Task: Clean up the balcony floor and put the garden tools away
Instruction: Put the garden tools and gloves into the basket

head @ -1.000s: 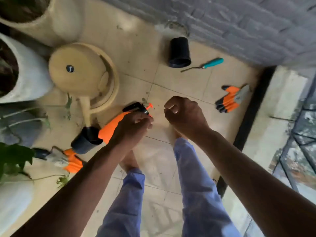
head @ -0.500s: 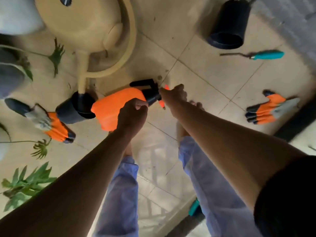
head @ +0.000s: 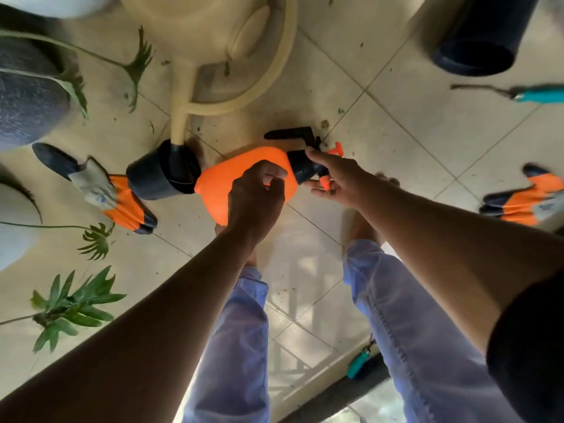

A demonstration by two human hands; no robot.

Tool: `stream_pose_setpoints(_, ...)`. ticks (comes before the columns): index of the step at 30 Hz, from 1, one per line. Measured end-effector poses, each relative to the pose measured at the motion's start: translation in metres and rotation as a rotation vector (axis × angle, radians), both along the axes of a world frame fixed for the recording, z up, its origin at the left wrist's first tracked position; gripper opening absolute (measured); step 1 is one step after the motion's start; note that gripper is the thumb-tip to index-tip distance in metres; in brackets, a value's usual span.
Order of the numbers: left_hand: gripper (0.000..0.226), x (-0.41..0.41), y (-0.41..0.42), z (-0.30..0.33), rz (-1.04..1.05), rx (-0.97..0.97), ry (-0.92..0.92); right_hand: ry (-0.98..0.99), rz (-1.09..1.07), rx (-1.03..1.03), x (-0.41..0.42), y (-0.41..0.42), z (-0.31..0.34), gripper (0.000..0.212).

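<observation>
An orange spray bottle [head: 222, 184] with a black pump head [head: 300, 148] lies on its side on the tiled balcony floor [head: 396, 141]. My left hand [head: 256, 199] grips the orange body from the near side. My right hand [head: 332, 175] holds the black neck and nozzle end, fingers round it. One orange and grey garden glove [head: 113, 190] lies to the left. A second glove [head: 528, 199] lies at the right edge. A teal-handled hand tool [head: 525, 94] lies at the upper right.
A beige watering can [head: 244, 56] stands behind the bottle, its spout in a small dark pot [head: 158, 175]. Another black pot [head: 479, 35] lies at the top right. Planters and green leaves [head: 70, 306] crowd the left. A teal object [head: 360, 363] lies near my feet. Soil bits dot the tiles.
The view has dropped closer to the floor. My left hand moved onto the orange body and my right hand closed round the black neck of the spray bottle.
</observation>
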State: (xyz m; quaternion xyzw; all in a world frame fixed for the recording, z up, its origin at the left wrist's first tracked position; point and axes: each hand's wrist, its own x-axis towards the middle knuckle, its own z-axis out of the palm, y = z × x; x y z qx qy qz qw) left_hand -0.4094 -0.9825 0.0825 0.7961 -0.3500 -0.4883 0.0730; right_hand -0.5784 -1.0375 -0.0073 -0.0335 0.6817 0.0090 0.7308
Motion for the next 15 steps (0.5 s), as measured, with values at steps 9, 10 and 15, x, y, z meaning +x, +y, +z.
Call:
stream_pose_setpoints(9,0.030,0.010,-0.049,0.048,-0.202,-0.413,-0.123,-0.004,0.424,-0.391,-0.022,-0.040,0.097,0.036)
stream_pose_setpoints(10,0.034,0.011,-0.054,0.053,-0.236,-0.464,-0.123,0.003,0.497,-0.462,-0.021,-0.047,0.109,0.035)
stream_pose_setpoints(15,0.035,0.022,-0.074,0.084,-0.149,-0.428,-0.025,0.127,0.835,-0.833,-0.004,-0.066,0.169,0.053)
